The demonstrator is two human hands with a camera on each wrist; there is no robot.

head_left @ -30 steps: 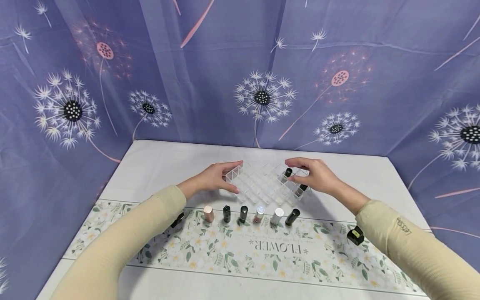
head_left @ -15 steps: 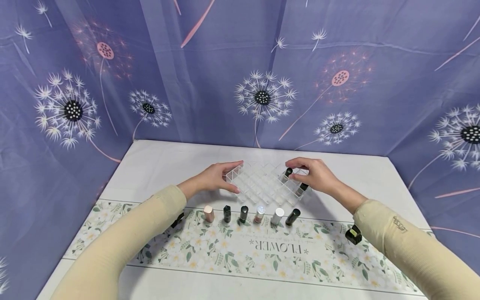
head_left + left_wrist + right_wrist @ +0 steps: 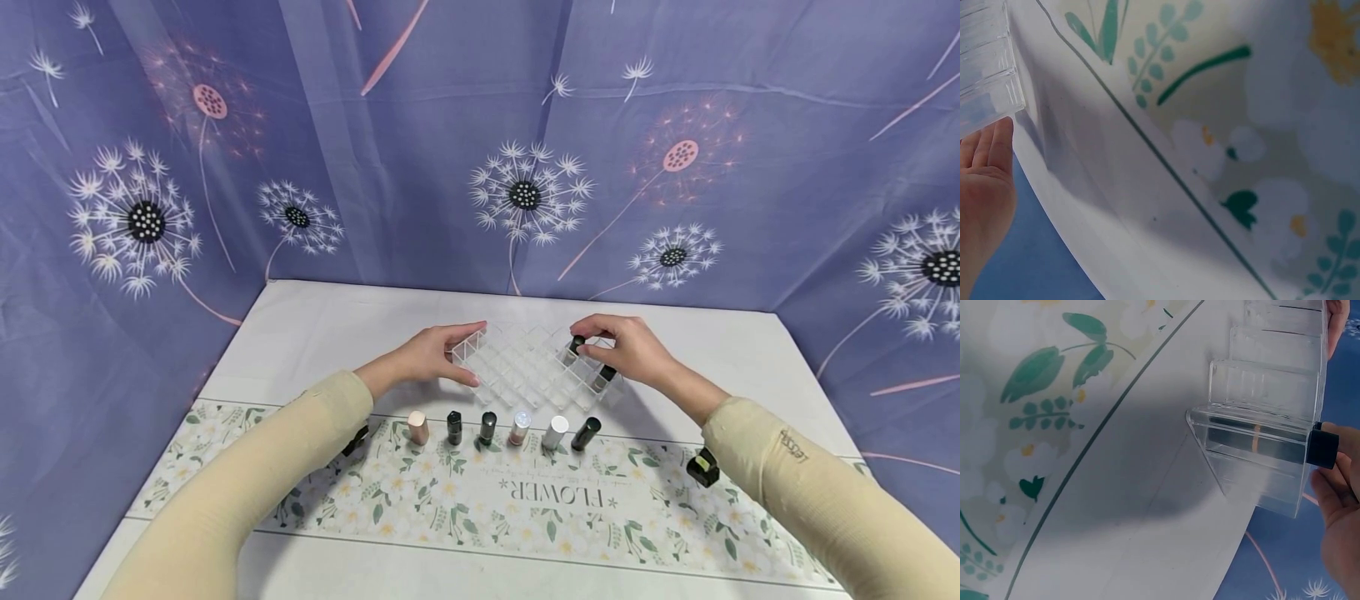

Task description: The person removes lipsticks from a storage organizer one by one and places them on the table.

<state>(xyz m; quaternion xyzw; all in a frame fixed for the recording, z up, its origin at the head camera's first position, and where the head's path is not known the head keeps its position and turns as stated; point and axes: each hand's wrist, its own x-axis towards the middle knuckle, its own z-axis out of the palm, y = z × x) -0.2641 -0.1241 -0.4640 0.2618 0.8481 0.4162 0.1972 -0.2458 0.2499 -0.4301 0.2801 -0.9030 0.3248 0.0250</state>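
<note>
The clear tiered organizer (image 3: 534,367) sits mid-worktop (image 3: 337,325), toward the far edge. The left hand (image 3: 431,354) clasps its left end, steadying it. The right hand (image 3: 626,348) pinches a black-capped tube (image 3: 576,346) upright in a right-end slot.

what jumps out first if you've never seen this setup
Most striking is the clear plastic organizer in the middle of the white table, with the left hand holding its left end and the right hand at its right end, where two dark-capped tubes already sit in its slots. In front of it, six small tubes stand in a neat row on the flowered runner. A purple dandelion-print cloth fills the background.
</note>
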